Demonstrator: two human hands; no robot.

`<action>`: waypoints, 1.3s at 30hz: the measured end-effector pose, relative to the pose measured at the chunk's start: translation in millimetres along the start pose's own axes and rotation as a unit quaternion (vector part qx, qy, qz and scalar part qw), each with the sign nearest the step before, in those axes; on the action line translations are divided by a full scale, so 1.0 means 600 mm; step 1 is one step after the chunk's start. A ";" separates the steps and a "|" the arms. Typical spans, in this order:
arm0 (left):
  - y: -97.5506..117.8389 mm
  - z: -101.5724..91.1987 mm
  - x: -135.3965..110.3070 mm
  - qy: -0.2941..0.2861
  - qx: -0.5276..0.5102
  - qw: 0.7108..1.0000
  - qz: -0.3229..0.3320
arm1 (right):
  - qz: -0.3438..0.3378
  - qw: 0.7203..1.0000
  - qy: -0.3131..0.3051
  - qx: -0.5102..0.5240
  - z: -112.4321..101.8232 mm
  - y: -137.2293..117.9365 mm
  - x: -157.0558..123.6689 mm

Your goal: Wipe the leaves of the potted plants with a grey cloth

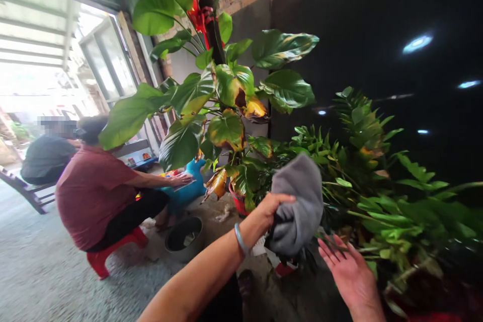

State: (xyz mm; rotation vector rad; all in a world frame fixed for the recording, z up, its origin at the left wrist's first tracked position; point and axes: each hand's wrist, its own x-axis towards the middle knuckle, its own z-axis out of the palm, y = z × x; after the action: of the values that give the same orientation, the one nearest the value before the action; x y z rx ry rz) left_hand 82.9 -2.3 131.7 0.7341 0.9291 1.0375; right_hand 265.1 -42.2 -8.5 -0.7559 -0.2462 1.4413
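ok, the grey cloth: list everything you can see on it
The grey cloth looks like soft, thick, plain fabric, bunched into a rounded, drooping lump with folds. A darker part shows at its lower left. It is held in the air in front of the leafy plants. The left hand grips its left side, thumb on top. The right hand lies open just below it, apparently not touching.

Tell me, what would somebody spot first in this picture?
Probably the grey cloth in the middle, bunched in the left hand, with the right hand open just below it. Behind it rises a big-leaved plant, some leaves yellow and brown. At the left, a person in a red shirt sits low on a red stool.
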 end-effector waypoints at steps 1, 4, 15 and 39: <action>-0.028 -0.014 -0.004 -0.004 0.033 0.999 -0.031 | 0.004 1.000 -0.003 -0.004 -0.005 -0.001 0.004; -0.070 -0.039 -0.034 -0.082 0.083 0.987 -0.112 | 0.019 1.000 -0.007 -0.017 -0.018 -0.003 0.013; 0.025 -0.040 -0.028 0.064 -0.037 0.997 -0.018 | 0.005 0.999 0.032 -0.017 0.017 -0.006 -0.014; 0.011 -0.137 -0.088 0.019 -0.027 0.997 -0.065 | 0.017 0.998 0.033 -0.045 0.017 -0.014 -0.023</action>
State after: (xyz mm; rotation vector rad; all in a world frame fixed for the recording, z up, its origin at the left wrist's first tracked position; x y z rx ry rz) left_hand -5.2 -43.4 116.8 0.6018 0.9654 0.9612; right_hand 264.0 -51.8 8.1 -0.8839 -0.2495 1.4427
